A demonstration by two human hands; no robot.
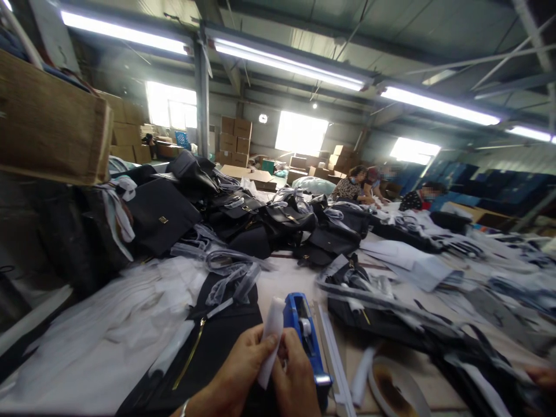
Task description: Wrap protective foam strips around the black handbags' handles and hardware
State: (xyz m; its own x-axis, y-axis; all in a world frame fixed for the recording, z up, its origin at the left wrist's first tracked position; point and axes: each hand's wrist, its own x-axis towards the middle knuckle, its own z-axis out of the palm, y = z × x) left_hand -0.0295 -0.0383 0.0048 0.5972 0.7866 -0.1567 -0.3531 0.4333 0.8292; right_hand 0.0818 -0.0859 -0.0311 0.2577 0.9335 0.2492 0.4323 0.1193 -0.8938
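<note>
A narrow folded white strip (273,336) stands upright between my two hands, low in the centre. My left hand (243,366) pinches it with the thumb on its front face. Curled fingers of my right hand (295,370) close at the strip's right edge. Just behind and right of my hands sits a blue tape dispenser (299,310) with a white roll in it. Under and left of my hands lies a black bag (217,333) with a gold zipper (191,350) and a clear-wrapped strap.
Black bags (278,223) are heaped across the table's back. White sheets (108,330) spread at left. White strips (332,353) and a round dish (395,388) lie at right. People (351,185) work farther back; another hand (541,376) shows at the right edge.
</note>
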